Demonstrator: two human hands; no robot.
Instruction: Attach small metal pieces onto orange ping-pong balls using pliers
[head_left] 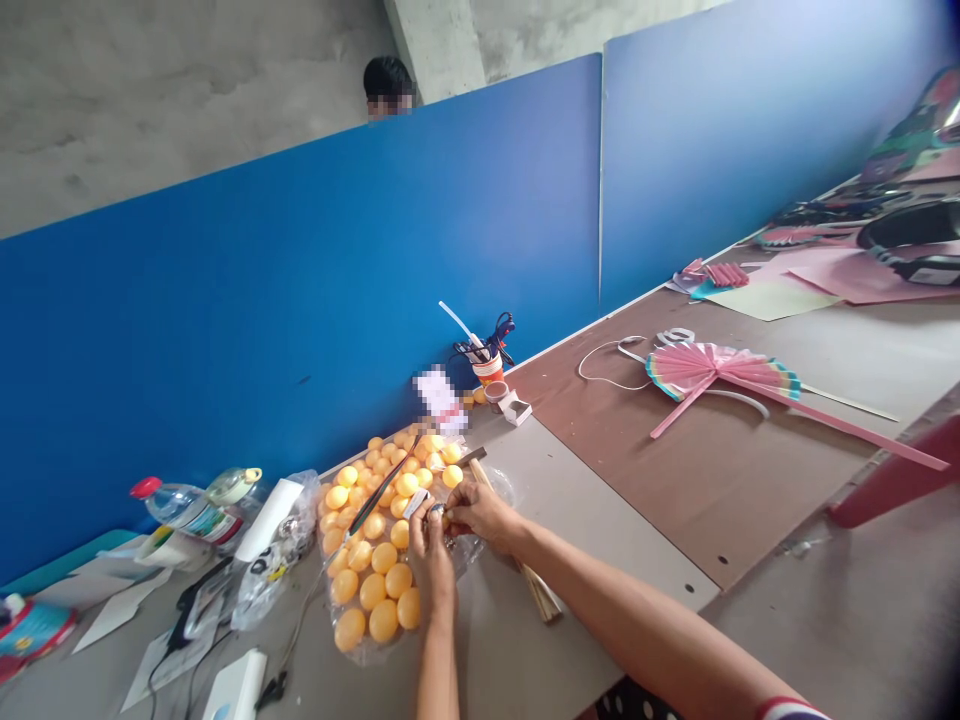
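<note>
Orange balls (pixel 383 620), smooth (clear plastic beneath), beside hands (pixel 444 512)

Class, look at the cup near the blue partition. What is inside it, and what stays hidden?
Dark cable and a thin white strip stick up from the cup. Its wall covers their lower ends and anything at the bottom.

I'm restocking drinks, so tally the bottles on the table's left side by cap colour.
Red-capped bottle: 1
Yellow-capped bottle: 1
White-capped bottle: 1
Total: 3
</note>
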